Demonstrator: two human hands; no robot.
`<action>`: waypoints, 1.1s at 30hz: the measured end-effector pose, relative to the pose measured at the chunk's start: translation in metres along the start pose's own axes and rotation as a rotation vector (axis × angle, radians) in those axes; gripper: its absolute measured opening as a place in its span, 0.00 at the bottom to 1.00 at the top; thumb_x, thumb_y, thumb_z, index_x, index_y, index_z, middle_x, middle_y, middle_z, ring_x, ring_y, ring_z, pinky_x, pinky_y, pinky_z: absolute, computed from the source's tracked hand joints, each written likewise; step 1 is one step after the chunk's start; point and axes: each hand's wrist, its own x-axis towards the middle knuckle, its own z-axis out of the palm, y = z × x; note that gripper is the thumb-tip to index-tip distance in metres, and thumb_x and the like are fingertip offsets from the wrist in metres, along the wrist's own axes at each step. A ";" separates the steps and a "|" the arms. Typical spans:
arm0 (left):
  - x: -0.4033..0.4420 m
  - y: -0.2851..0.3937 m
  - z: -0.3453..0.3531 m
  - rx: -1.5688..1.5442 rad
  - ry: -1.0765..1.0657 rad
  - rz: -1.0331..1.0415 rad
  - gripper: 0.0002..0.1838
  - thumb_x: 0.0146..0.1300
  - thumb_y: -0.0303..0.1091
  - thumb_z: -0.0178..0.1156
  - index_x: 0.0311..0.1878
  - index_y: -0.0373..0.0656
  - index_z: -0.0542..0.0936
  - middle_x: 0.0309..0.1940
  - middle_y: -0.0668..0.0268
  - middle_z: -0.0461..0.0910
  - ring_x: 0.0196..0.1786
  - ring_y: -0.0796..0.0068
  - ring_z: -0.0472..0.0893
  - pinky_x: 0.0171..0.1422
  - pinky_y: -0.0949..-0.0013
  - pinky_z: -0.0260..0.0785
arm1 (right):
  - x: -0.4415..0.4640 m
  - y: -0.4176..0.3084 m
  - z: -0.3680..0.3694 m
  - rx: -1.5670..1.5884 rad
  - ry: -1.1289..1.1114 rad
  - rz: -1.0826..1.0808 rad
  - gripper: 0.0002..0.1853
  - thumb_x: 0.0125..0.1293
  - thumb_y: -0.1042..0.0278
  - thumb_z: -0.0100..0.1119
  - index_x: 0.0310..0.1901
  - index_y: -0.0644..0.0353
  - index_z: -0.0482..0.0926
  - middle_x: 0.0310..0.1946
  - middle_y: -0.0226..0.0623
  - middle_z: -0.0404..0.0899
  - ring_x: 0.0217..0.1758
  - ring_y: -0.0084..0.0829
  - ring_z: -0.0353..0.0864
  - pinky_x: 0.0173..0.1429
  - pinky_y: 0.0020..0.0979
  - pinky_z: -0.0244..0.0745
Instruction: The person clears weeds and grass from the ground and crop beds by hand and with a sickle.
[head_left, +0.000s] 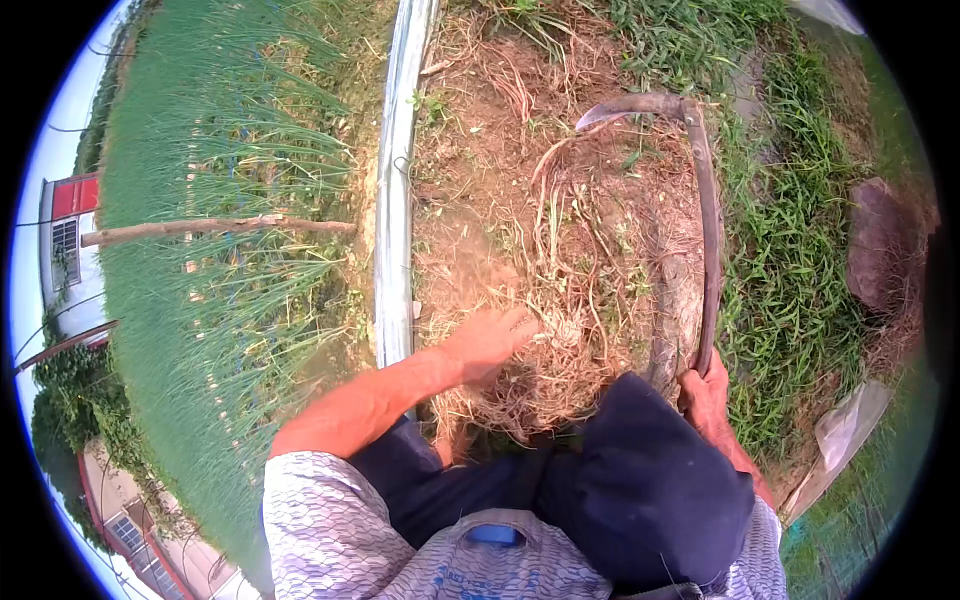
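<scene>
My right hand (707,395) is closed around the lower end of the long wooden handle of a sickle (708,230). Its curved blade points left at the far end, above the bare soil. Low over a heap of dry roots and stems (525,385), my left hand (492,338) reaches to the right, slightly blurred. Its fingers look stretched out over the heap, and I see nothing held in them; the undersides of the fingers are hidden. More pale, stringy stems (555,225) lie on the reddish soil ahead of it.
A whitish plastic-like strip (393,200) edges the soil bed on the left. Beyond it stand tall green onion-like plants (240,290) and a wooden pole (215,228). Green grass (800,240) grows on the right, with a large stone (880,245) and a plastic sheet (850,425).
</scene>
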 end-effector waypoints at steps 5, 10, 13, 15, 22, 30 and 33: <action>-0.020 -0.036 -0.026 0.109 0.372 -0.005 0.38 0.53 0.35 0.64 0.68 0.43 0.62 0.63 0.55 0.66 0.62 0.52 0.70 0.61 0.53 0.66 | 0.028 -0.031 0.031 -0.109 -0.141 -0.039 0.09 0.55 0.72 0.54 0.37 0.57 0.65 0.19 0.27 0.66 0.14 0.19 0.65 0.15 0.25 0.62; -0.103 -0.066 -0.049 0.087 0.049 -0.280 0.36 0.57 0.42 0.64 0.67 0.41 0.63 0.62 0.51 0.66 0.62 0.51 0.70 0.62 0.53 0.65 | 0.060 -0.098 0.091 -0.102 -0.238 -0.122 0.09 0.57 0.71 0.54 0.37 0.59 0.66 0.17 0.28 0.66 0.12 0.21 0.66 0.15 0.26 0.64; -0.133 -0.053 -0.028 -0.024 -0.131 -0.448 0.33 0.59 0.40 0.63 0.66 0.40 0.65 0.59 0.50 0.68 0.61 0.50 0.71 0.64 0.53 0.64 | 0.095 -0.108 0.128 -0.103 -0.290 -0.153 0.07 0.58 0.72 0.51 0.36 0.60 0.65 0.17 0.28 0.66 0.12 0.23 0.67 0.15 0.27 0.66; -0.143 -0.038 -0.001 -0.110 -0.123 -0.470 0.32 0.60 0.39 0.62 0.65 0.40 0.65 0.57 0.50 0.69 0.60 0.49 0.72 0.65 0.52 0.64 | 0.118 -0.107 0.148 -0.134 -0.308 -0.162 0.06 0.58 0.72 0.50 0.36 0.60 0.65 0.17 0.28 0.66 0.12 0.23 0.67 0.15 0.27 0.66; -0.120 0.015 0.025 -0.877 0.259 -0.344 0.23 0.64 0.33 0.61 0.61 0.38 0.71 0.48 0.63 0.74 0.55 0.68 0.73 0.60 0.68 0.65 | 0.095 -0.057 0.100 -0.416 -0.410 -0.099 0.09 0.56 0.72 0.50 0.40 0.62 0.68 0.18 0.30 0.68 0.14 0.23 0.66 0.17 0.29 0.65; -0.134 0.071 -0.025 -1.049 0.204 -0.142 0.19 0.66 0.27 0.59 0.59 0.40 0.72 0.48 0.66 0.76 0.53 0.74 0.74 0.57 0.69 0.68 | 0.077 -0.066 0.043 -0.313 -0.380 0.041 0.08 0.53 0.74 0.53 0.35 0.59 0.68 0.17 0.26 0.64 0.14 0.21 0.66 0.17 0.28 0.63; -0.132 0.082 -0.068 -0.879 0.200 -0.104 0.16 0.65 0.26 0.59 0.56 0.38 0.74 0.47 0.61 0.77 0.52 0.68 0.76 0.57 0.66 0.69 | 0.093 -0.091 0.050 -0.206 -0.268 -0.091 0.07 0.54 0.74 0.53 0.34 0.59 0.67 0.17 0.27 0.65 0.14 0.22 0.66 0.16 0.28 0.63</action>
